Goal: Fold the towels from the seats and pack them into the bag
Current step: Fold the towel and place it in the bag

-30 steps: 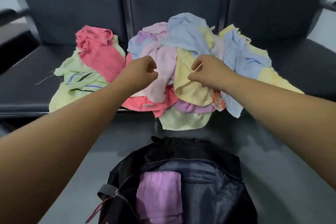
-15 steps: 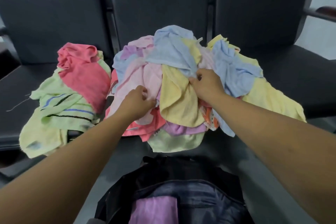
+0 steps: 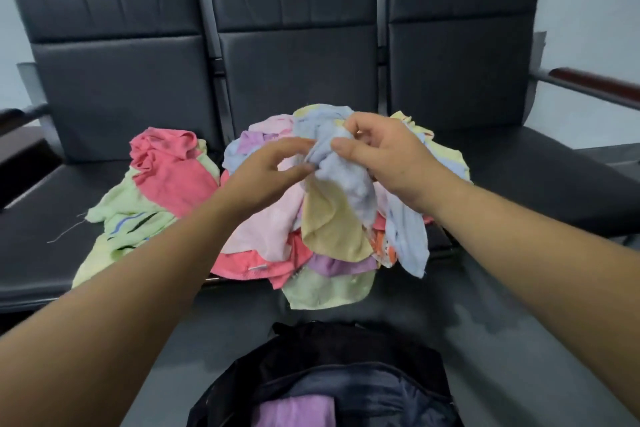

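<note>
A heap of crumpled towels [image 3: 332, 229] in pink, yellow, blue, purple and green covers the middle seat. My right hand [image 3: 384, 156] grips a light blue towel [image 3: 343, 173] and holds it bunched above the heap. My left hand [image 3: 270, 173] pinches the same towel's left edge between thumb and fingertips. A smaller pile with a coral towel [image 3: 169, 170] over light green ones [image 3: 128, 218] lies on the left seat. The black bag [image 3: 332, 381] stands open on the floor below, with a folded purple towel [image 3: 298, 412] inside.
Three black padded seats [image 3: 298, 52] in a row stand against a pale wall. A wooden armrest [image 3: 595, 83] sticks out at the right, another at the far left. The right seat [image 3: 540, 177] holds only the heap's edge. Grey floor surrounds the bag.
Both hands rose from the heap's front to its top. The right hand took hold of the light blue towel and lifted it; the left hand came up to pinch its edge.
</note>
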The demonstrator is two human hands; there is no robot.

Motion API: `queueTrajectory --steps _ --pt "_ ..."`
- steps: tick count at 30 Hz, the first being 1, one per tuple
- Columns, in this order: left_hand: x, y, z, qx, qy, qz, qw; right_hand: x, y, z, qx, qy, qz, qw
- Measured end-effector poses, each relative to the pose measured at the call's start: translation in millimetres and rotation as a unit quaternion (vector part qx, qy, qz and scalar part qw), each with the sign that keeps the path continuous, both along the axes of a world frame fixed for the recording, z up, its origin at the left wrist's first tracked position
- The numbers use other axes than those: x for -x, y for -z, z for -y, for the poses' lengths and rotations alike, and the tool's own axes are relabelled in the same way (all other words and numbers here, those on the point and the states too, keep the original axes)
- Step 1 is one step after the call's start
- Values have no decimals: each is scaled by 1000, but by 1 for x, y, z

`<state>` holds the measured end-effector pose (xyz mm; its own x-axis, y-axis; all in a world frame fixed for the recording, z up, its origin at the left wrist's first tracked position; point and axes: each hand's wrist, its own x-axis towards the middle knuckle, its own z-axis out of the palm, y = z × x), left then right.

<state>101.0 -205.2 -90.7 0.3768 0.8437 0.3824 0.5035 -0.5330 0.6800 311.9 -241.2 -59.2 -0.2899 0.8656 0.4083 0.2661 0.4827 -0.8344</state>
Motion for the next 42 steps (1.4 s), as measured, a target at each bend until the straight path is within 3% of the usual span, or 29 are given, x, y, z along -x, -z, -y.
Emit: queueTrajectory --steps 2,4,7,9,11,13,16,21,27,30,32,33,34,35,36,37,38,39,42 --pt "0 -15 8 16 -10 -7 1000 -6 -15 10 2 6 -40 999" --pt "4 -28 17 4 -53 -3 999 -13 -28 19 15 21 -21 999" --pt "10 -51 32 -33 -91 12 995 -28 -42 28 8 64 137 988" --pt "12 -72 43 -59 -108 -10 992 -38 -47 37 23 72 275 958" --pt "12 -93 53 -91 -115 -92 985 -48 -48 44 48 86 370 924" --pt "17 -109 62 -110 -118 -180 970 -59 -51 46 48 124 375 918" --pt "38 -120 64 -110 -167 -310 929 -74 -67 48 35 182 188 964" --pt "65 -119 68 -45 -266 -298 916 -69 -93 65 90 141 -39 985" --pt "53 -163 83 16 -316 18 949 -51 -129 76 138 177 -145 964" --pt "46 -211 112 39 -144 186 971 -54 -165 93 178 70 -243 951" --pt "48 -246 141 95 17 334 938 -69 -191 103 182 -75 -375 906" --pt "52 -259 149 104 51 335 935 -77 -202 106 175 -126 -413 885" --pt "57 -268 152 84 31 271 958 -82 -210 107 165 -141 -413 885" --pt "60 -274 151 35 -46 104 993 -85 -215 107 155 -111 -373 908" --pt "63 -277 149 -11 -145 -107 983 -86 -216 105 142 -39 -291 945" --pt "64 -276 144 -44 -208 -262 941 -85 -214 105 129 51 -189 972" --pt "64 -273 143 -57 -239 -330 911 -83 -210 105 118 127 -112 979" --pt "65 -269 145 -60 -247 -350 902 -81 -207 105 109 168 -74 977" --pt "68 -259 148 -40 -244 -282 927 -77 -203 112 87 189 -96 973"
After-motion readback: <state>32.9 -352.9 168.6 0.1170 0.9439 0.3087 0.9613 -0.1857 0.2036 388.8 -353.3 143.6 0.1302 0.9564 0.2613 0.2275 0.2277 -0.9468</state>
